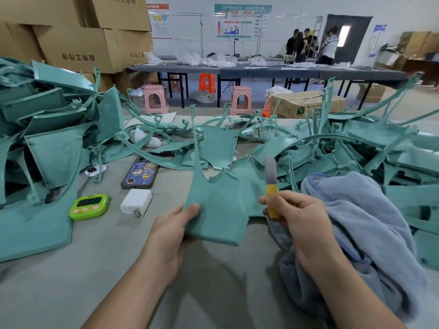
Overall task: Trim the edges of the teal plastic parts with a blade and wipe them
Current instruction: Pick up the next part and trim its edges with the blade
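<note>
while left hand [177,230] grips teal part [215,205]; right hand [300,218] holds blade [270,178]

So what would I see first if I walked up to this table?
Probably the heaps of teal plastic parts piled across the table. Then, in the middle, the left hand holding one teal part while the right hand grips a yellow-handled blade pointing up. A bright green timer sits at the left and a blue towel at the right.
</note>
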